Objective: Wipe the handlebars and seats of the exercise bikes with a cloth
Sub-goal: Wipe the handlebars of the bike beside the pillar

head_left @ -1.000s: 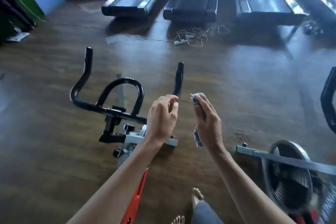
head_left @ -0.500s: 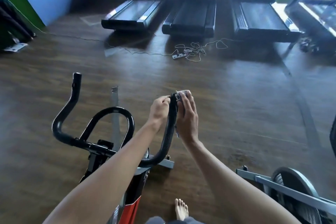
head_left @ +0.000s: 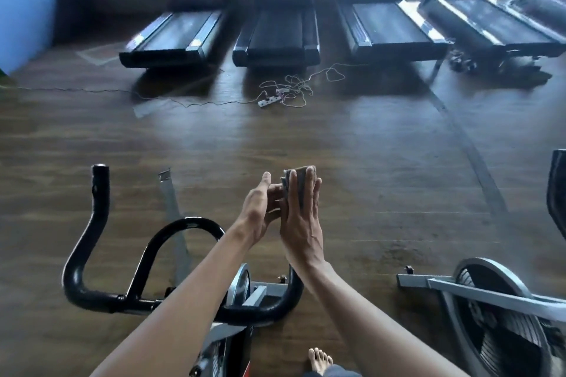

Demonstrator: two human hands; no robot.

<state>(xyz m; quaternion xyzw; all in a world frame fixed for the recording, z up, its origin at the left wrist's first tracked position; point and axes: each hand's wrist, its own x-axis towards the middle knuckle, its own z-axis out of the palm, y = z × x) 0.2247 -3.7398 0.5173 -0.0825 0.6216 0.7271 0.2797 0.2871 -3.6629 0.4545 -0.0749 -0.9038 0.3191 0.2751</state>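
Cloth [head_left: 299,175] against flat, upright right hand [head_left: 301,220]

Lettering on the bike frame [head_left: 218,360] — blurred, unreadable

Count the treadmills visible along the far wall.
4 in a row: left treadmill, centre treadmill, right-centre treadmill, far-right treadmill. A fifth may be cut off beyond.

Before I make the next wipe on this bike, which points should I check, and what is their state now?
1. Cloth under right hand: ok.
2. Cloth touching right handlebar arm: cannot tell, hands hide the contact.
3. Left hand open on the opposite side: ok.
4. Left grip free to reach: ok.
5. Seat in view: not ok.
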